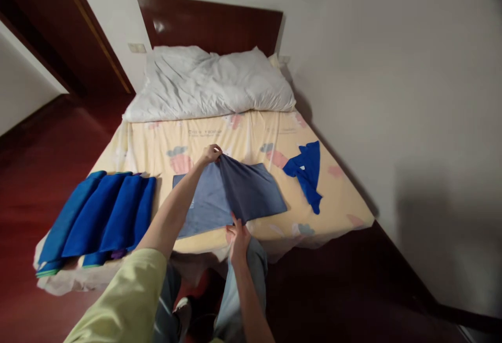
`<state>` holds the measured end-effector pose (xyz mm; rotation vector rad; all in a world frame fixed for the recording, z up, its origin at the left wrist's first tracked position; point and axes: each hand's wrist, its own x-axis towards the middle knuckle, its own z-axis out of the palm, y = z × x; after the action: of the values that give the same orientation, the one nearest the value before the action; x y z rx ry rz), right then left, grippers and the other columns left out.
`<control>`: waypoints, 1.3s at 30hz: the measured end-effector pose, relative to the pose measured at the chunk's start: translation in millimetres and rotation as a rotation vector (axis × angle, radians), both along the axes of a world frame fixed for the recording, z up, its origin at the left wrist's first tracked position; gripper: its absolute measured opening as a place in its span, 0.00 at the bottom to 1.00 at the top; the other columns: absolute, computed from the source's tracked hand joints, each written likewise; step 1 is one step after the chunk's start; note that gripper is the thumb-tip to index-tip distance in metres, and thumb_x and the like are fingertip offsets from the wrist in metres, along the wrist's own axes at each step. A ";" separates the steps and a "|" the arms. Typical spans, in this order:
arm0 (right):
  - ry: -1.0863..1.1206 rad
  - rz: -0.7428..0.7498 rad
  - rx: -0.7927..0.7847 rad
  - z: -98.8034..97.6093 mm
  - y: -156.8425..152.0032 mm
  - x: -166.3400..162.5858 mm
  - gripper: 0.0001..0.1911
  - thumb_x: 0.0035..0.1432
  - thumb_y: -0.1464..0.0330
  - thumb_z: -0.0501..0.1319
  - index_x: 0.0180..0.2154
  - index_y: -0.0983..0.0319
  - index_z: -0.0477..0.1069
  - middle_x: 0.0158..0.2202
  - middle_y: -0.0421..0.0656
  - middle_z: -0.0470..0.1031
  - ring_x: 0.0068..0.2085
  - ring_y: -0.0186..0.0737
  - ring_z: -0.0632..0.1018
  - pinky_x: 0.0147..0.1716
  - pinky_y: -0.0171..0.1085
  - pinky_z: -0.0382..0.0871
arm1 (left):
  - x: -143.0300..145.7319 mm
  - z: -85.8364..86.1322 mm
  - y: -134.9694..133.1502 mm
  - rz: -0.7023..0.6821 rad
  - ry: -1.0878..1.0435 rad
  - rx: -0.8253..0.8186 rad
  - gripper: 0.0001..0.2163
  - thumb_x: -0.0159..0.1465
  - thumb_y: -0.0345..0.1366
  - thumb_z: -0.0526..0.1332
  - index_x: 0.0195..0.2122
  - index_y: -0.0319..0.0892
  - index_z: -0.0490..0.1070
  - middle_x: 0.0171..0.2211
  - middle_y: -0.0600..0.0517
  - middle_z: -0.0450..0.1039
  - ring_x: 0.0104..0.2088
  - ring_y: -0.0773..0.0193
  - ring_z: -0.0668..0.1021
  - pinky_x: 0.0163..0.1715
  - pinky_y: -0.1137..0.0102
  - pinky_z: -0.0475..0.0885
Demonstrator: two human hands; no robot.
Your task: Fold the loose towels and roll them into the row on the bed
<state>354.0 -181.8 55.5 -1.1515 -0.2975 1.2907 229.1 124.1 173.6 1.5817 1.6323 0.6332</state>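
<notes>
A grey-blue cloth [254, 189], perhaps a towel, lies spread across the middle of the bed. My left hand [213, 153] pinches its far edge and lifts it a little, so a crease runs down from my fingers toward the near edge. At that near edge my right hand [238, 236] has its fingertips closed on the cloth, below the crease. The cloth's left half looks lighter than its right half, and my left forearm hides part of it.
Several bright blue folded cloths [112, 215] lie side by side at the bed's left. A crumpled blue cloth [308, 173] lies at the right. A white quilt [215, 84] is bunched before the dark headboard [212, 21]. The patterned sheet [337, 207] covers the bed, beside a wall.
</notes>
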 end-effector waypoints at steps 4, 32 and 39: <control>-0.185 0.036 0.183 49.2 3.5 39.8 0.21 0.61 0.52 0.63 0.41 0.64 0.78 0.54 0.55 0.79 0.36 0.42 0.82 0.32 0.37 0.78 | -23.7 62.1 -32.6 0.083 -0.203 0.055 0.10 0.62 0.38 0.66 0.40 0.38 0.72 0.30 0.49 0.78 0.26 0.68 0.79 0.32 0.72 0.76; -0.499 0.380 0.494 378.0 32.1 65.0 0.12 0.66 0.67 0.65 0.31 0.66 0.76 0.30 0.48 0.84 0.26 0.33 0.81 0.28 0.28 0.76 | -222.7 256.9 -254.5 0.183 -0.579 0.561 0.27 0.45 0.48 0.78 0.39 0.32 0.80 0.30 0.44 0.80 0.32 0.58 0.83 0.37 0.65 0.81; -0.509 0.405 0.425 371.5 27.6 76.8 0.12 0.67 0.67 0.65 0.31 0.66 0.77 0.30 0.50 0.84 0.27 0.35 0.82 0.30 0.31 0.77 | -215.5 245.6 -256.0 0.157 -0.584 0.517 0.26 0.45 0.47 0.78 0.38 0.31 0.81 0.28 0.44 0.80 0.31 0.59 0.83 0.39 0.65 0.81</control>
<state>430.7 -154.2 427.0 -1.0628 -1.1737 1.1764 13.6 -131.9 419.2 1.4126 1.2028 1.5356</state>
